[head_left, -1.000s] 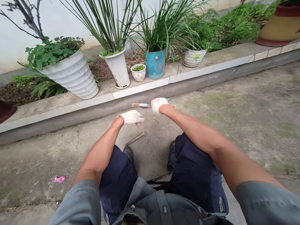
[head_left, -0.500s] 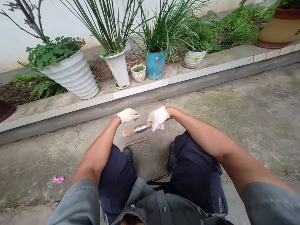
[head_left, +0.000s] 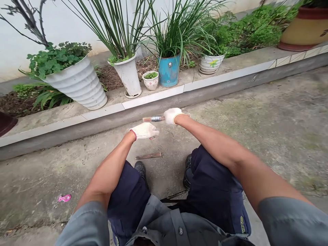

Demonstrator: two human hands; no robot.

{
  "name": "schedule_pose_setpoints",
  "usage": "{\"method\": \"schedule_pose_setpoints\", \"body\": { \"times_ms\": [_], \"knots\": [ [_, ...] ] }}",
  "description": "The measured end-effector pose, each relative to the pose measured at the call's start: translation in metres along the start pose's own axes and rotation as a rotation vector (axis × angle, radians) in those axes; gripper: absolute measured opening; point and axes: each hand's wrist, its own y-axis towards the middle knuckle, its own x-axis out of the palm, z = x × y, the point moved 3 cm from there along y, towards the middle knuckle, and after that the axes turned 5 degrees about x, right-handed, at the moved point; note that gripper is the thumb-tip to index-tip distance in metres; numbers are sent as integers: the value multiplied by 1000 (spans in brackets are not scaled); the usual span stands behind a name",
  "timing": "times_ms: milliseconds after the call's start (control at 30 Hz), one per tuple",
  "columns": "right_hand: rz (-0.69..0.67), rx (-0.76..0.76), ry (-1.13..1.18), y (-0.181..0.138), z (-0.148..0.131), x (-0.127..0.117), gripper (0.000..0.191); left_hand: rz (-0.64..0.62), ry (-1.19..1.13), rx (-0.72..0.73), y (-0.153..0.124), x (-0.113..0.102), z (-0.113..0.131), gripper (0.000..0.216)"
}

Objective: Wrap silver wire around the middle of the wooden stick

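Observation:
My right hand (head_left: 173,116), in a white knitted glove, is closed round a flat wooden stick (head_left: 147,119). Silvery wire (head_left: 156,118) is wound in a coil about the stick, just left of that hand. Slightly lower and to the left is my left hand (head_left: 145,131), gloved too, its fingers drawn together. Whatever the left fingers pinch is too small to make out. On the concrete below both hands lies a thin wooden strip (head_left: 149,155), near my left shoe.
A raised planter edge (head_left: 153,99) runs across in front of my hands. On it stand a ribbed white pot (head_left: 79,83), a tall white pot (head_left: 128,77), a small pot (head_left: 150,83) and a blue bucket (head_left: 169,71). A pink object (head_left: 64,198) lies on the ground at left.
My right hand has moved up and away from me with the wire-wound stick, which now lies more level. My left hand has shifted slightly right and down, now below the stick.

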Motion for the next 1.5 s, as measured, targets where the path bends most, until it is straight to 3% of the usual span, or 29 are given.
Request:
{"method": "schedule_pose_setpoints", "body": {
  "times_ms": [100, 200, 267, 367, 433, 533, 633, 700, 867, 1000, 1100, 1233, 1367, 1500],
  "knots": [
    [152, -38, 189, -14, 7, -22, 39, -1, -13, 10, -1, -1, -4, 43],
    [112, -191, 508, -43, 11, -37, 40, 27, -8, -39, 2, -5, -20, 41],
    [-1, -289, 606, -63, 12, -39, 41, 64, -20, -71, 5, -9, -33, 38],
    [-306, -426, 512, -79, 8, -23, 41, 142, -44, -67, 8, -17, -47, 37],
    [-482, -438, 371, -76, 3, -3, 39, 205, -30, -73, 8, -23, -50, 40],
    [-565, -334, 89, -57, -3, 25, 32, 263, -9, -96, 7, -27, -46, 43],
    [-416, -195, -206, -28, -2, 33, 25, 233, 2, -69, 7, -26, -32, 43],
    [-250, -104, -256, -11, 6, 26, 32, 195, 12, -41, 8, -23, -23, 44],
    [54, 54, -29, 6, 34, -7, 45, 79, -86, 6, 12, -10, -15, 42],
    [193, 0, 164, -12, 36, -33, 43, -6, -107, 18, 15, -4, -24, 44],
    [218, -74, 308, -39, 29, -47, 39, -23, -139, -27, 16, -5, -36, 39],
    [-38, -244, 481, -67, 16, -41, 36, 39, -163, -65, 17, -13, -49, 33],
    [-360, -317, 340, -66, 3, -4, 39, 153, -91, -49, 18, -22, -53, 39],
    [-375, -206, 150, -38, -7, 24, 40, 171, -25, -71, 21, -23, -54, 43]
  ]
}}
